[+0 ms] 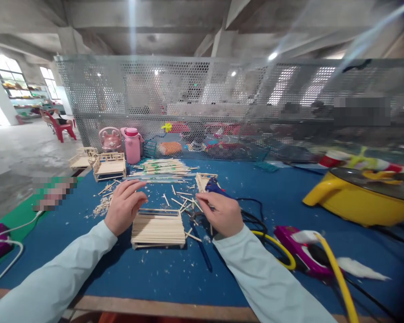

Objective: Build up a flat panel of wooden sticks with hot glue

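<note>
A small bench-like frame of pale wooden sticks [159, 231] lies in front of me on the blue table. Just above its left end, my left hand [124, 206] hovers with curved fingers apart and nothing visible between them. On the other side, my right hand [224, 214] is raised with its fingertips drawn together in a pinch; whatever they hold, if anything, is too small to make out. Right behind that hand is a blue glue gun [214, 185], partly hidden. Cut sticks [185, 202] and a pair of pliers with dark blue handles [202, 249] lie between the hands.
Finished stick frames [110, 167] stand at the back left near a pink bottle [132, 146]. Bundled sticks [163, 166] lie behind. A purple power strip [301, 251], yellow cable [338, 273] and yellow electric pan [357, 202] occupy the right. A perforated metal screen [195, 89] borders the back.
</note>
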`<action>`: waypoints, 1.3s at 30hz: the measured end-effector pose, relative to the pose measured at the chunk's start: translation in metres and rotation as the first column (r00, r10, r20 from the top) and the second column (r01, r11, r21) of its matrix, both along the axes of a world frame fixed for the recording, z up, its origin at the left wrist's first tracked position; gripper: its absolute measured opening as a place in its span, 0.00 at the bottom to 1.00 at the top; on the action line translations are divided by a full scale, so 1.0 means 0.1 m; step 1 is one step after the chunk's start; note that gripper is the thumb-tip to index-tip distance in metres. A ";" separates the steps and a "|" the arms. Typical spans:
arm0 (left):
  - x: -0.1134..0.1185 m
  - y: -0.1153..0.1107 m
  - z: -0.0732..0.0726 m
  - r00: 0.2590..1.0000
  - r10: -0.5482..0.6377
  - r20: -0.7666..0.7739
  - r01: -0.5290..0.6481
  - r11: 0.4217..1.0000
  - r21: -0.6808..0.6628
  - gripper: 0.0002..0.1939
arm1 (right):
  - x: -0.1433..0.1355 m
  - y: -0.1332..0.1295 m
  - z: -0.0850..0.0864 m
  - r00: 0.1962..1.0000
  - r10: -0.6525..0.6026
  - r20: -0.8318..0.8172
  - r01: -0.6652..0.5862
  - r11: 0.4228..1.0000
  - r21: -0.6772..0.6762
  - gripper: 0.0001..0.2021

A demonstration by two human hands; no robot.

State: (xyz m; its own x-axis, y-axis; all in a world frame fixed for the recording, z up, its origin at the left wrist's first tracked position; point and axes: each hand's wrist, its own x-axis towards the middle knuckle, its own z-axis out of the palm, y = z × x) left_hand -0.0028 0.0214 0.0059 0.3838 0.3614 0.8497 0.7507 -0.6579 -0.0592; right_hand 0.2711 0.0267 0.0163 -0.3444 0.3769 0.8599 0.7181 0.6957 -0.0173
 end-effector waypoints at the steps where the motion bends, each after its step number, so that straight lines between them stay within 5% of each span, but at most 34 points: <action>1: 0.01 -0.01 0.00 1.000 -0.010 0.005 0.010 1.000 -0.005 0.04 | 0.00 0.00 0.00 1.000 0.001 0.000 -0.001 1.000 -0.007 0.07; 5: 0.02 -0.05 0.00 0.999 -0.016 0.038 0.020 0.995 -0.098 0.05 | -0.02 -0.01 -0.01 1.000 0.005 -0.006 -0.005 0.998 -0.057 0.06; 12: -0.09 0.05 -0.05 0.980 0.197 -0.032 -0.198 0.950 -0.243 0.17 | -0.10 -0.07 -0.03 1.000 -0.018 0.009 0.019 0.984 -0.175 0.11; 16: -0.21 0.16 -0.12 0.961 0.277 0.008 -0.261 0.912 -0.316 0.12 | -0.15 -0.08 -0.02 0.999 0.011 0.043 -0.001 0.973 -0.232 0.08; 18: -0.30 0.20 -0.09 0.933 0.356 0.047 -0.324 0.891 -0.317 0.12 | -0.17 -0.08 0.00 1.000 -0.007 0.014 0.010 0.974 -0.228 0.15; 20: -0.42 0.23 -0.02 0.858 0.504 0.094 -0.443 0.821 -0.361 0.16 | -0.18 -0.08 0.02 0.999 -0.039 -0.021 0.034 0.978 -0.204 0.21; 23: -0.58 0.23 0.11 0.727 0.685 0.044 -0.553 0.623 -0.554 0.20 | -0.20 -0.09 0.04 0.998 -0.059 -0.003 0.057 0.979 -0.196 0.20; 27: -0.63 0.22 0.15 0.840 0.531 -0.115 -0.454 0.571 -0.684 0.15 | -0.21 -0.08 0.02 0.998 -0.032 0.062 0.045 0.974 -0.221 0.15; 33: -0.54 0.22 -0.08 0.907 0.316 -0.279 -0.399 0.436 -0.806 0.09 | -0.18 -0.02 -0.09 0.996 0.033 0.085 -0.010 0.966 -0.259 0.13; 39: -0.56 0.20 -0.06 0.897 0.361 -0.254 -0.413 0.484 -0.771 0.11 | -0.15 0.01 -0.15 0.996 0.029 0.086 -0.005 0.966 -0.260 0.13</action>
